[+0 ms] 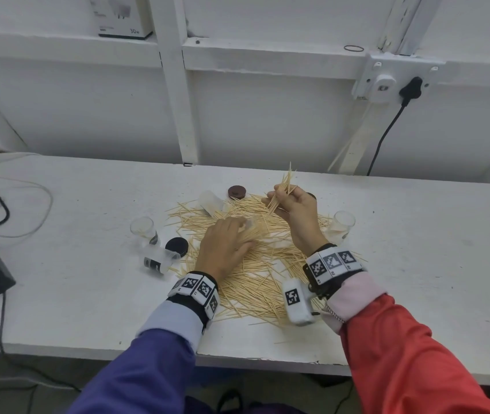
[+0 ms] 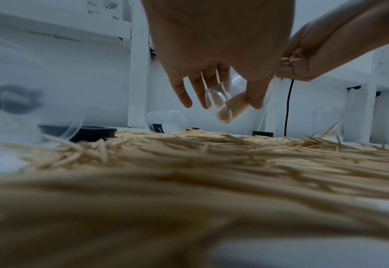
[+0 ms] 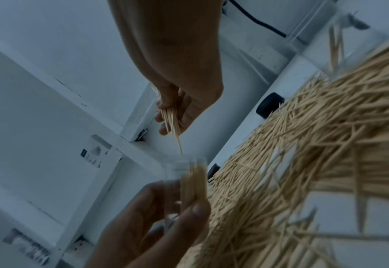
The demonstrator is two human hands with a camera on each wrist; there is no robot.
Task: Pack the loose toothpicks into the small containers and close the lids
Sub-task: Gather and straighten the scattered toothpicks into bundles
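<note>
While left hand (image 1: 223, 246) grips a clear round container (image 2: 225, 103), right hand (image 1: 294, 207) pinches thin wooden toothpicks (image 1: 281, 189).

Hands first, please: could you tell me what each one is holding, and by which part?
The left hand grips a clear container around its side wall. The right hand pinches a bundle of toothpicks around the middle.

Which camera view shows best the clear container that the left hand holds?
Left wrist: the clear container shows sharply, toothpicks inside. The right wrist view blurs it; in the head view the left hand mostly hides it.
</note>
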